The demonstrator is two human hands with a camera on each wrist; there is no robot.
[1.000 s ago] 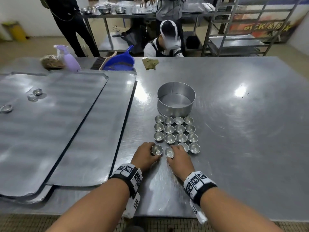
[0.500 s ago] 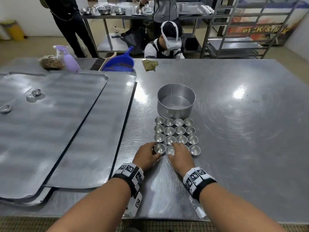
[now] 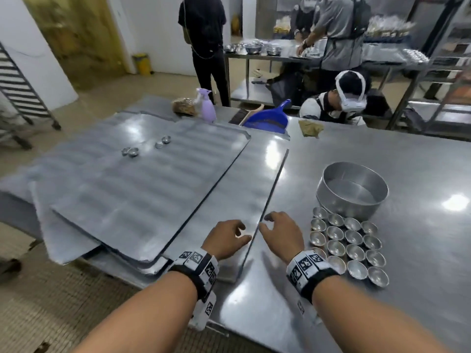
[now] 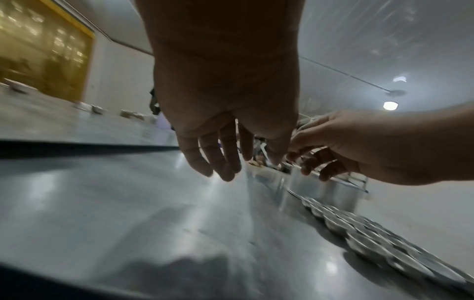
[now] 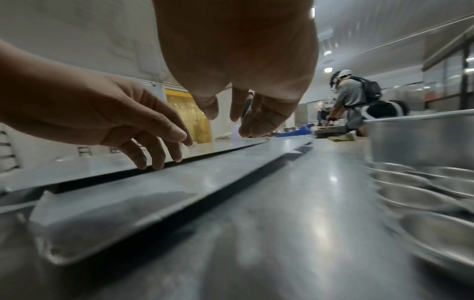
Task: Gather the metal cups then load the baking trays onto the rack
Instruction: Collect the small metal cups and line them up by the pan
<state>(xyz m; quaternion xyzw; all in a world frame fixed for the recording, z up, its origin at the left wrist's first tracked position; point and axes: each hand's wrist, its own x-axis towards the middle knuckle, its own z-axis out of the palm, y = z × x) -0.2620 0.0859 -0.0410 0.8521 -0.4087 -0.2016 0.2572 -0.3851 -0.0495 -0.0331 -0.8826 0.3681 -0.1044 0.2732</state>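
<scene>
Several small metal cups (image 3: 353, 244) stand in a tight grid on the steel table, in front of a round metal pan (image 3: 352, 189). Flat baking trays (image 3: 132, 194) lie stacked on the table's left part, and a few more cups (image 3: 132, 151) sit on the top tray. My left hand (image 3: 230, 236) hovers over the right edge of the lower tray (image 3: 244, 200), fingers loose and holding nothing. My right hand (image 3: 279, 231) hovers beside it, just left of the cup grid, also empty. In the wrist views the left hand (image 4: 225, 154) and the right hand (image 5: 238, 113) show relaxed fingers above the tray edge (image 5: 179, 182).
A purple spray bottle (image 3: 207, 106), a blue dustpan (image 3: 269, 118) and a rag (image 3: 309, 127) lie at the table's far side. A tray rack (image 3: 17, 90) stands at far left. A person sits behind the table and others stand at a back table (image 3: 293, 54).
Both hands have let go of the front cups and moved left to the tray edge. The head view has swung left and up.
</scene>
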